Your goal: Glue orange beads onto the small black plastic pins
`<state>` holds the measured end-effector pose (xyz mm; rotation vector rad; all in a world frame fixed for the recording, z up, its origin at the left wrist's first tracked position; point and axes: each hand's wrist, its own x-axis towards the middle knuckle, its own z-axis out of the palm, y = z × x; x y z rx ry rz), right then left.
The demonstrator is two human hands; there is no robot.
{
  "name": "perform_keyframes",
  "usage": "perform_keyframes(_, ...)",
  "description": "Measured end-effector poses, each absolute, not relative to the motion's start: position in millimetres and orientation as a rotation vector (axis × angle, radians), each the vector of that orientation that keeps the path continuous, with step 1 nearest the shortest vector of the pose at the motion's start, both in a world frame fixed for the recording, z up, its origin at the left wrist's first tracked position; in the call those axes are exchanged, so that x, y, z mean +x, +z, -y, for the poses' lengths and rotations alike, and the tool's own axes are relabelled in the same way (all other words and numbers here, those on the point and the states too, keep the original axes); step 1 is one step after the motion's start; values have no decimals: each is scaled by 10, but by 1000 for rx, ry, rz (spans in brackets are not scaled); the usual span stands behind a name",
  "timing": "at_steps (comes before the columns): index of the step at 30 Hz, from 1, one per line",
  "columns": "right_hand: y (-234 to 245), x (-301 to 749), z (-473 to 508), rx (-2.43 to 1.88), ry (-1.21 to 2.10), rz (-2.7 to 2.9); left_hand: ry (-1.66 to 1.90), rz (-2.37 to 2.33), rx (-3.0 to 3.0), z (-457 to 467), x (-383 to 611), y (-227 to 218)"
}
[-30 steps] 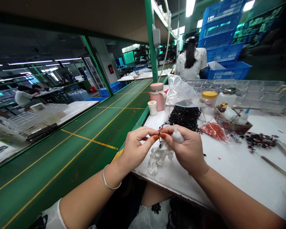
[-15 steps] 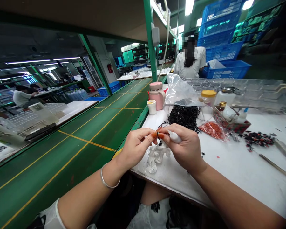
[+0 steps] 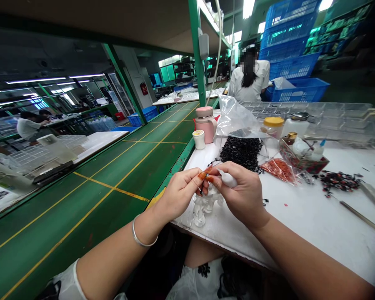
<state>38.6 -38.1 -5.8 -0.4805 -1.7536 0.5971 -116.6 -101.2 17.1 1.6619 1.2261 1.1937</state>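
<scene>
My left hand [image 3: 178, 195] and my right hand [image 3: 241, 191] meet fingertip to fingertip above the near left corner of the white table [image 3: 315, 216]. Both pinch a tiny dark part [image 3: 206, 180] between thumbs and forefingers. My right hand also grips a small white squeeze bottle [image 3: 228, 179] in its palm. Right below my hands lies a clump of clear plastic pieces [image 3: 204, 206]. A pile of small black parts [image 3: 242, 153] sits just beyond my hands.
A pink cup [image 3: 205, 123] and a small white jar [image 3: 199, 140] stand at the table's far left. Red parts in a bag [image 3: 279, 169], a yellow-lidded jar [image 3: 273, 127], clear trays [image 3: 331, 118], dark parts [image 3: 337, 181]. Green conveyor [image 3: 112, 175] at left. A person [image 3: 249, 77] sits ahead by blue crates [image 3: 292, 46].
My fingertips have closed tighter on the small part and the dark piece hangs less below them. Both hands have dropped slightly toward the table.
</scene>
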Motion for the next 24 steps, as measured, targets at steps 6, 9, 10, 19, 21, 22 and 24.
perform_keyframes(6,-69,388,377,-471,682,1732,1149,-1270,1746,1015,-1180,196)
perform_keyframes(9,-66,399,366,-438,723,1721,1132,-1259,1739,1016,-1191,191)
perform_keyframes(10,-64,402,362,-427,737,1718,1133,-1249,1727,1016,-1193,187)
perform_keyframes(19,-80,399,375,-436,1034,1652,1134,-1314,1828,1049,-1179,202)
perform_keyframes(21,-74,393,389,-448,1138,1610,1139,-1368,1896,1064,-1172,210)
perform_keyframes(22,-68,391,395,-451,1188,1589,1142,-1391,1928,1070,-1168,213)
perform_keyframes(24,-54,386,400,-454,1277,1547,1148,-1425,1980,1081,-1156,216)
